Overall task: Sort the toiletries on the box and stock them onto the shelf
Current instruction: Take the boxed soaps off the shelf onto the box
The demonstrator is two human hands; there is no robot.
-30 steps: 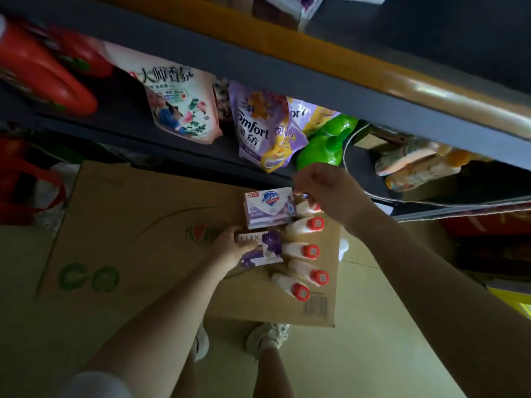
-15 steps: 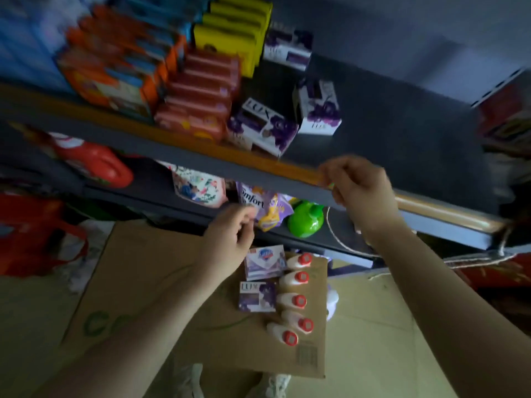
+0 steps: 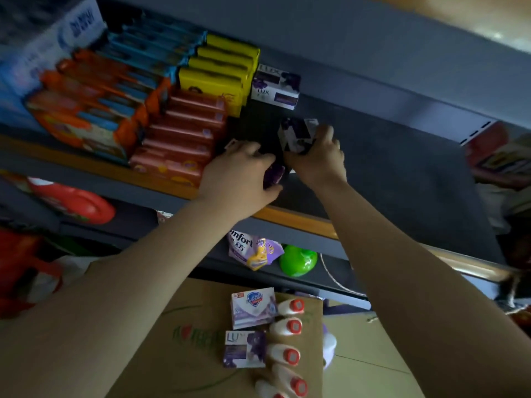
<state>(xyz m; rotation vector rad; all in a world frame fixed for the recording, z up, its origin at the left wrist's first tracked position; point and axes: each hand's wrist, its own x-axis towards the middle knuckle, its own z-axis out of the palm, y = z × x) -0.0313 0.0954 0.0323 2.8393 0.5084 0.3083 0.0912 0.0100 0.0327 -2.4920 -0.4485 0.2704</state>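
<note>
Fingers of the right hand (image 3: 317, 156) grip a purple soap box (image 3: 297, 135) on the shelf (image 3: 402, 173). Left hand (image 3: 238, 173) curls round another purple box (image 3: 274, 173) just left of it.

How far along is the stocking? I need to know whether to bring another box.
Done: one Lux soap box stands at the back of the shelf. In hand: the right hand grips a Lux box on the shelf, and the left hand covers another purple box. Left on the cardboard box: a Safeguard soap, a Lux soap and a row of red-capped bottles.
</note>
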